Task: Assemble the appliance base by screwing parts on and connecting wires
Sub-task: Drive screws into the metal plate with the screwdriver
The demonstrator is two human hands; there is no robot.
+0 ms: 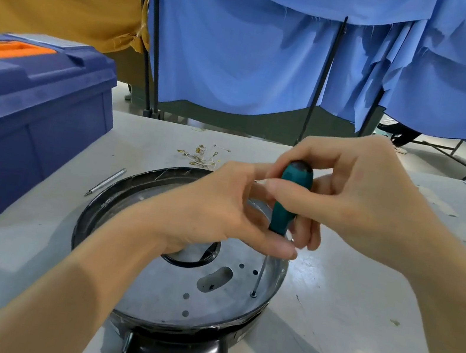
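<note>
toolbox [23, 120] left of base [173, 296] — wires [201, 155] behind

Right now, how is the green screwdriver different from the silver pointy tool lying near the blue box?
The screwdriver stands nearly upright, its tip on a screw; the silver pointy tool lies flat on the table. The left hand and right hand hold the screwdriver; nothing touches the silver pointy tool. The screwdriver has a fat green handle; the silver pointy tool shows none. Both have thin silver shafts.

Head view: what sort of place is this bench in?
Probably a screened-off assembly bench in a workshop: a blue toolbox on the table, a screwdriver set on a screw in the appliance base, and cloth-hung screens behind.
</note>
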